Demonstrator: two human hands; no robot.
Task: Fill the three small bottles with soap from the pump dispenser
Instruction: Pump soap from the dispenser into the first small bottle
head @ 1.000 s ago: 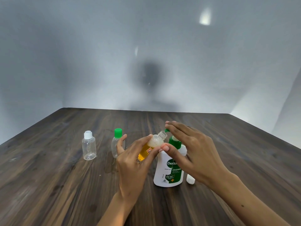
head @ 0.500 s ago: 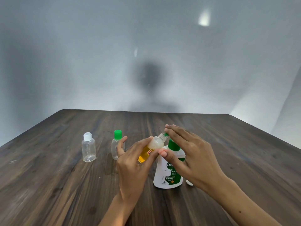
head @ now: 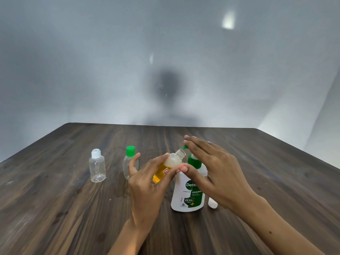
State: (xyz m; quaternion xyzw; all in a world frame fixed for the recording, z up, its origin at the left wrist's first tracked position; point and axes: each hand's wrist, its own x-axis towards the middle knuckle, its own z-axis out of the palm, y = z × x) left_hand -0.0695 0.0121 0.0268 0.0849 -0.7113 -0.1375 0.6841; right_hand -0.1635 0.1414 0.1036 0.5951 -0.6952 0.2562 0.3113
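Note:
My left hand (head: 147, 188) grips a small uncapped bottle (head: 170, 165), tilted, with orange soap in its lower part and its open neck just under the green nozzle. My right hand (head: 213, 173) lies over the green pump head of the white pump dispenser (head: 187, 192), fingers extended on top, thumb below near the small bottle. A clear small bottle with a white cap (head: 97, 165) stands at the left. Another small bottle with a green cap (head: 130, 162) stands behind my left hand, partly hidden.
A small white cap (head: 212, 203) lies on the dark wooden table (head: 55, 208) just right of the dispenser, under my right wrist. A grey wall rises behind the table's far edge.
My right hand and the pump head have risen slightly after dipping half a second ago. The tilted bottle stays at the nozzle.

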